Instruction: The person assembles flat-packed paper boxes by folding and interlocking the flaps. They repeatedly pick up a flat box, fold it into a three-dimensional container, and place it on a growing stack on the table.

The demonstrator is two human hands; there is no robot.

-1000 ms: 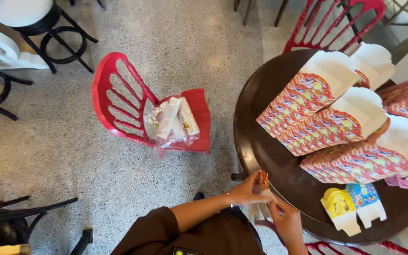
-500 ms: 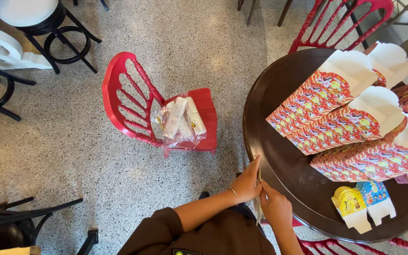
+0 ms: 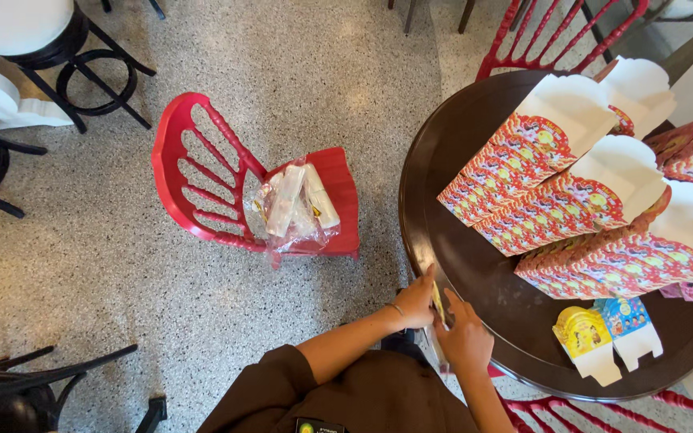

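Hands pinch a flat carton (image 3: 439, 305) between them at the worktop (image 3: 443, 160) edge: left hand (image 3: 417, 301) and right hand (image 3: 465, 341) both closed on it.

Three rows of flat red patterned cardboard boxes with white flaps (image 3: 555, 180) fill the frame's right on the round dark bench (image 3: 459, 265). Lower right lie a small yellow carton (image 3: 583, 341) and blue carton (image 3: 629, 325). A clear plastic bag of white packets (image 3: 290, 208) sits centre-left.

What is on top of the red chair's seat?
A clear plastic bag of pale rolled packs lies on the red chair. What lies beneath those packs is hidden.
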